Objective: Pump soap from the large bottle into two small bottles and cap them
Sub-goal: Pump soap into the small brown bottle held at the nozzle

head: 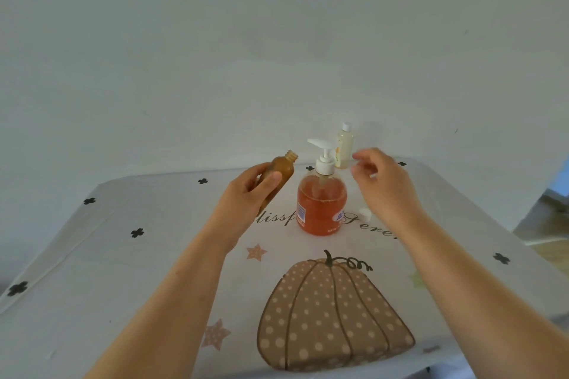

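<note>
A large pump bottle (321,203) of orange soap stands upright mid-table, its white pump spout pointing left. My left hand (246,191) grips a small amber bottle (281,171), uncapped and tilted with its mouth up and to the right, just left of the pump. To the right of the pump head hovers my right hand (381,181), fingers loosely curled and holding nothing that I can see. A small pale bottle (344,146) with a white cap stands behind the pump bottle. A white cap (365,213) lies on the cloth under my right wrist.
The table wears a white cloth (154,255) printed with a dotted pumpkin, stars and dark clovers. A plain wall rises right behind the table. The floor shows past the table's right edge (542,243).
</note>
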{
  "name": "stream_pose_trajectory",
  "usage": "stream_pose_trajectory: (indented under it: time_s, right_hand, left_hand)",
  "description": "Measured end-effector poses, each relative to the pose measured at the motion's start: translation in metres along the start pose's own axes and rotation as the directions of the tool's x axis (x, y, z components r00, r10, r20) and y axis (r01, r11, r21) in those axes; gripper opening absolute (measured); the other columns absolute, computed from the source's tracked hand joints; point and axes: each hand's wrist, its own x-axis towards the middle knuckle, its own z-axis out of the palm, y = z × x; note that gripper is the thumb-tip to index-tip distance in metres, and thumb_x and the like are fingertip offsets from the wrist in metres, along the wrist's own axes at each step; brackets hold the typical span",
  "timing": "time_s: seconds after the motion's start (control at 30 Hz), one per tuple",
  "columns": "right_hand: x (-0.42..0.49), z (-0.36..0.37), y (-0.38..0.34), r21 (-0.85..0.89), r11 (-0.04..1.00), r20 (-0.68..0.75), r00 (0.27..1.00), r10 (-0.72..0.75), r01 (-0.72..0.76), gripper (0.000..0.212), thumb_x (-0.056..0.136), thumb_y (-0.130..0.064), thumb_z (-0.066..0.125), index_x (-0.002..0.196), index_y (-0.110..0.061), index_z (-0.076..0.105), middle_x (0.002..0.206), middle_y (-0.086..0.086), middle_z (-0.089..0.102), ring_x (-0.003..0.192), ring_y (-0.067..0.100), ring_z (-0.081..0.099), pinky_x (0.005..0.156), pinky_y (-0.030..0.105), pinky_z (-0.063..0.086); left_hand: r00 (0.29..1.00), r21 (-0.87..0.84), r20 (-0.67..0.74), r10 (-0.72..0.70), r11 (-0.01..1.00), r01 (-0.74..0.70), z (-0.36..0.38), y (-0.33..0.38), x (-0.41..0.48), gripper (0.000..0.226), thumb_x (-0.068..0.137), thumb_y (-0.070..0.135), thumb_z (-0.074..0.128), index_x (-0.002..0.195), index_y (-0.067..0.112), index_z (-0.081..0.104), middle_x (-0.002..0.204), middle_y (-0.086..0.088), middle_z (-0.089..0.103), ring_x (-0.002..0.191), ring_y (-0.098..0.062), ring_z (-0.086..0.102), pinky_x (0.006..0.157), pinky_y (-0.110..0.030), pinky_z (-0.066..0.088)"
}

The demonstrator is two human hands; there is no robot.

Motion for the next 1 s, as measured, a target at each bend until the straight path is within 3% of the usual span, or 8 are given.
stream_pose_trajectory:
  time_s: [0.07,0.13,0.27,0.47,0.67,0.87,1.0]
  right_hand:
    - [0.003,-0.006,-0.026,0.153,0.988,-0.013,0.999,-0.03,0.031,0.024,0.097,-0.033,0.052,0.118,-0.026,0.06,0.108,-0.011,0.062,0.094,0.004,0.057,0.071,0.016,0.039]
    - [0.004,-0.007,-0.044,0.248,0.967,0.017,0.998,-0.065,0.059,0.024,0.095,-0.037,0.054,0.117,-0.028,0.061,0.107,-0.017,0.062,0.095,-0.005,0.057,0.073,0.01,0.039]
    - [0.012,-0.002,-0.054,0.246,0.967,0.068,0.995,-0.078,0.059,0.023,0.092,-0.037,0.058,0.112,-0.029,0.065,0.106,-0.018,0.064,0.096,-0.005,0.058,0.071,0.009,0.038]
    - [0.016,-0.005,-0.051,0.272,0.961,0.123,0.99,-0.073,0.037,0.019,0.092,-0.027,0.057,0.107,-0.03,0.068,0.103,-0.017,0.064,0.095,-0.005,0.057,0.07,0.012,0.038]
    - [0.019,-0.006,-0.049,0.318,0.948,0.15,0.987,-0.064,0.013,0.017,0.091,-0.027,0.058,0.102,-0.033,0.07,0.097,-0.016,0.067,0.095,0.0,0.06,0.08,0.02,0.046]
    - [0.021,-0.007,-0.05,0.365,0.931,0.178,0.982,-0.059,-0.01,0.017,0.091,-0.021,0.06,0.099,-0.029,0.072,0.079,-0.011,0.068,0.072,-0.007,0.06,0.068,0.014,0.041]
    - [0.024,-0.011,-0.053,0.366,0.931,0.183,0.981,-0.059,-0.012,0.017,0.088,-0.017,0.062,0.096,-0.025,0.074,0.079,-0.012,0.067,0.065,-0.011,0.056,0.066,0.012,0.04]
  left_hand:
    - [1.0,-0.028,0.021,-0.023,0.999,0.023,0.002,0.004,0.001,0.035,0.095,0.04,0.062,0.128,0.029,0.06,0.094,0.008,0.064,0.061,0.003,0.057,0.065,-0.022,0.043]
    - [0.999,-0.061,0.025,-0.048,0.997,0.05,0.003,0.007,0.002,0.032,0.095,0.036,0.063,0.125,0.027,0.059,0.1,0.0,0.065,0.066,-0.006,0.056,0.065,-0.025,0.042]
    - [0.999,-0.11,0.013,-0.052,0.993,0.053,0.003,0.007,0.005,0.034,0.089,0.04,0.069,0.116,0.022,0.061,0.091,-0.003,0.06,0.07,-0.018,0.045,0.068,-0.036,0.036]
    - [0.998,-0.079,0.064,0.003,0.997,0.002,0.005,0.009,0.011,0.025,0.094,0.032,0.065,0.116,0.021,0.062,0.085,0.004,0.06,0.056,0.001,0.051,0.063,-0.022,0.038]
    - [0.997,-0.016,0.055,0.06,0.998,-0.06,0.003,0.012,0.014,0.025,0.092,0.032,0.067,0.117,0.027,0.065,0.079,0.012,0.061,0.063,0.001,0.054,0.068,-0.022,0.04]
    - [0.993,0.012,0.069,0.094,0.995,-0.095,-0.007,0.016,0.014,0.033,0.085,0.041,0.074,0.117,0.034,0.069,0.089,0.018,0.068,0.081,0.002,0.062,0.077,-0.022,0.044]
    - [0.99,0.033,0.094,0.101,0.994,-0.105,-0.009,0.021,0.016,0.035,0.083,0.022,0.079,0.113,0.036,0.07,0.08,0.021,0.067,0.067,0.008,0.058,0.067,-0.011,0.041]
